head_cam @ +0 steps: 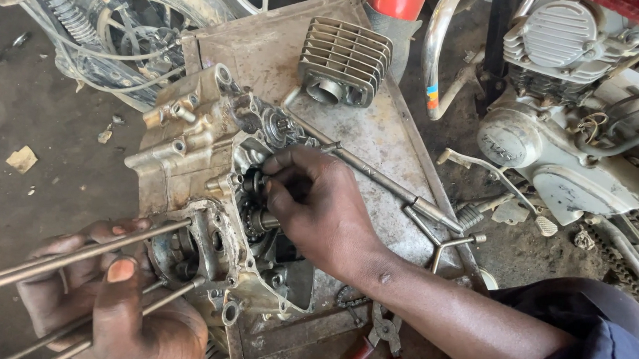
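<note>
An opened engine crankcase (189, 158), grey and grimy, lies on a dented metal sheet (380, 132) at the centre of the view, its gear cavity facing up. The right hand (318, 201) comes in from four o'clock, its dark blue sleeve (602, 340) at the lower right corner, and its fingers (284, 159) are curled into the cavity, pinching a small gear cluster on its shaft (255, 216) that sits in the middle of the case. The left hand (109, 307), at seven o'clock from the case, is clenched around several long studs (75, 258) that stick out of the case's lower end and run off toward nine o'clock; the thumb lies across them. At twelve o'clock on the sheet stands a finned cylinder block (344, 60), apart from the case. A long shaft with a lever (399, 191) lies on the sheet just past the right hand, toward three o'clock. Red-handled pliers (376, 346) rest at five o'clock under the forearm. At two o'clock stands another engine, mounted in a motorcycle (556, 104); a wheel and cables (123, 23) show at eleven o'clock on the dirt floor (31, 113).
</note>
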